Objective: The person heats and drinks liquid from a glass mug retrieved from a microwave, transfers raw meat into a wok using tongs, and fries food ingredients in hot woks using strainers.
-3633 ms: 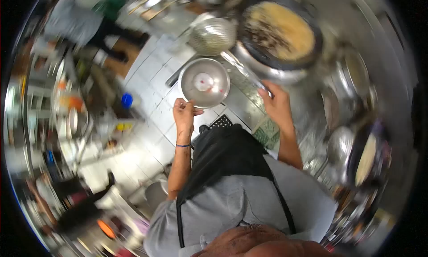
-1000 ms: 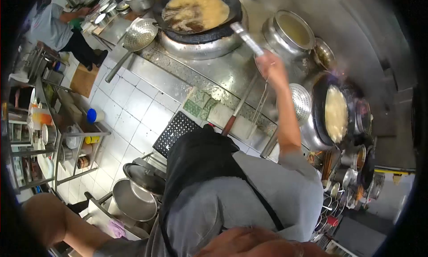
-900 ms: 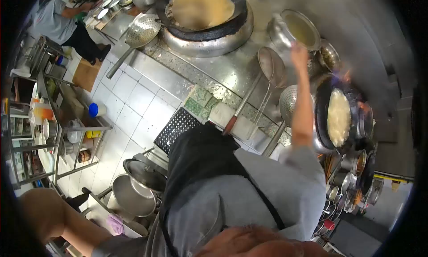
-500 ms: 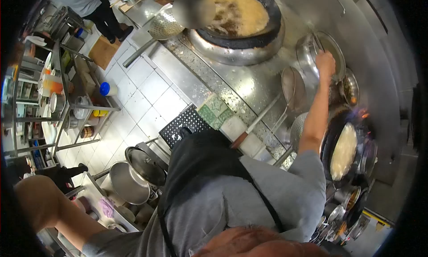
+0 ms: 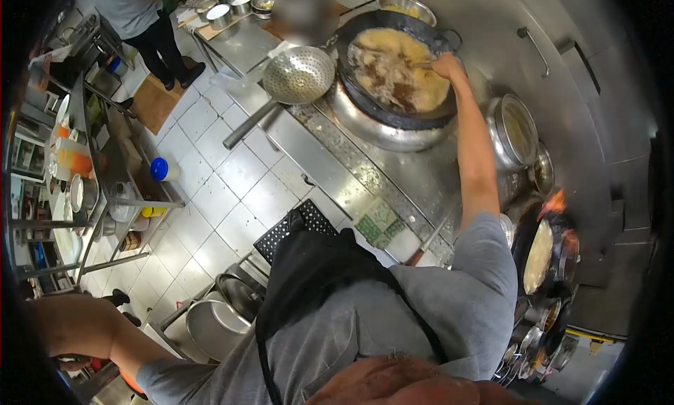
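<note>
My right hand (image 5: 447, 66) is closed around a metal utensil (image 5: 423, 66) over the right side of a large black wok (image 5: 441, 118). The utensil's far end is hidden in the bubbling, foamy brown liquid (image 5: 397, 68). This wok sits on a round steel burner ring (image 5: 372, 127). Left of it lies a perforated metal strainer (image 5: 298, 75), its long handle pointing toward the floor. At the far left edge my left forearm (image 5: 77, 324) shows, bent at the elbow; I cannot see the left hand itself.
A second wok (image 5: 519, 247) with pale contents stands at the right, flames (image 5: 554, 201) beside it. Steel bowls (image 5: 518, 131) line the back. A person (image 5: 133, 18) stands at the upper left. Shelving (image 5: 98, 215) and a steel pot (image 5: 214, 328) are at the left.
My right hand has moved from the steel bowl at the back to the large wok, with the utensil. The view has shifted, and flames at the second wok look larger.
</note>
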A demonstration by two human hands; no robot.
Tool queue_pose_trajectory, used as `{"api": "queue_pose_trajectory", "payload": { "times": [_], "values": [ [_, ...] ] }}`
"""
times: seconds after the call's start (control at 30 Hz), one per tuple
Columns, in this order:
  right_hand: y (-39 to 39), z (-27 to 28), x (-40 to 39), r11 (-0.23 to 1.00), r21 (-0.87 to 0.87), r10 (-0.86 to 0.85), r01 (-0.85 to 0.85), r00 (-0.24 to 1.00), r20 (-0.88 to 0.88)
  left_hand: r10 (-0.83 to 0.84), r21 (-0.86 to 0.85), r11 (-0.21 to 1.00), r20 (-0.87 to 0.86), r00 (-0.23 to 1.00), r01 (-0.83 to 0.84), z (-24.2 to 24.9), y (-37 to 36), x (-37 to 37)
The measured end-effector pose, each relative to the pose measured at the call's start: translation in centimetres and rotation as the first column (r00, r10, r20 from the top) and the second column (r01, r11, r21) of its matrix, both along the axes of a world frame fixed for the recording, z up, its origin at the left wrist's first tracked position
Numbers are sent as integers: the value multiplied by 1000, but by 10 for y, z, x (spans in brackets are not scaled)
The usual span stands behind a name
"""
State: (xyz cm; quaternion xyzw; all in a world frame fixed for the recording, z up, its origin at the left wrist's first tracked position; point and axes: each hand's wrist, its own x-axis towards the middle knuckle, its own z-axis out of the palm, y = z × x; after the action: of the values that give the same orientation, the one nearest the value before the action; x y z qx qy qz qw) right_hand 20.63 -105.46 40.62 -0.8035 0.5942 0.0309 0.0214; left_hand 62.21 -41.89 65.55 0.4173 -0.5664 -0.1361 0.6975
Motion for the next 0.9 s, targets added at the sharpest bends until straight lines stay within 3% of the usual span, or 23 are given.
{"api": "queue_pose_trajectory", "payload": {
  "times": [0.07,0.13,0.2,0.23,0.27,0.33,0.37,0.4,0.43,0.47,0.5,0.53,0.57,0.6,0.63,0.67,0.73,0.8,0.83,0.87,0.9],
  "values": [
    [-16,-4,5,990,-138,-27,39,996,88,8,-8,1000,-31,999,-8,-7,-7,30],
    [-18,1,24,990,-99,-88,99,990,114,24,-10,1000,-106,994,-25,-10,-18,53],
    [-17,9,55,992,-45,-114,119,989,95,68,-20,997,-297,953,-77,-12,-25,65],
    [-14,-2,69,975,-140,-166,174,984,63,73,-10,996,-395,916,-84,-16,-29,70],
    [-16,1,69,992,-108,-68,66,998,-9,51,35,999,-364,930,-41,-24,-34,79],
    [-14,9,59,991,-10,131,-133,982,-135,-126,181,978,92,988,107,-55,-46,110],
    [-11,15,40,993,-75,84,-88,995,-52,-84,167,983,1,996,83,-69,-45,114],
    [8,27,9,978,-190,72,-89,993,-95,-44,159,986,-90,995,58,-84,-39,117],
    [86,76,7,960,-272,-69,62,998,-15,-42,158,985,-133,990,63,-100,-28,123],
    [143,104,-13,918,-395,-68,34,995,-74,-39,156,985,-174,984,67,-114,-17,129],
    [180,107,-58,822,-563,63,-89,996,-65,19,179,984,-216,976,21,-126,-6,127],
    [224,119,-82,848,-508,-73,151,983,171,80,207,978,-257,963,-25,-136,2,125],
    [256,118,-117,849,-425,-216,314,941,262,54,205,979,-294,954,8,-146,9,123],
    [289,111,-138,806,-507,-156,305,936,315,34,196,980,-327,944,33,-155,14,120],
    [321,109,-126,728,-539,-227,425,890,395,19,193,980,-353,935,53,-163,19,117],
    [340,97,-128,715,-516,-318,471,877,361,111,222,974,-334,936,-37,-171,20,106],
    [371,61,-141,662,-491,-491,566,823,287,113,241,970,-295,949,-40,-179,7,71],
    [387,8,-133,685,-326,-589,652,758,278,-52,238,966,-186,981,96,-191,-12,34],
    [392,-34,-151,818,-210,-458,535,827,326,-78,301,946,-159,984,124,-196,-24,10],
    [403,-47,-130,843,-200,-400,500,830,389,-112,363,919,-137,984,155,-199,-36,-16],
    [412,-65,-121,826,-124,-450,550,776,442,-167,446,870,-131,977,208,-195,-50,-43]
  ]
}}
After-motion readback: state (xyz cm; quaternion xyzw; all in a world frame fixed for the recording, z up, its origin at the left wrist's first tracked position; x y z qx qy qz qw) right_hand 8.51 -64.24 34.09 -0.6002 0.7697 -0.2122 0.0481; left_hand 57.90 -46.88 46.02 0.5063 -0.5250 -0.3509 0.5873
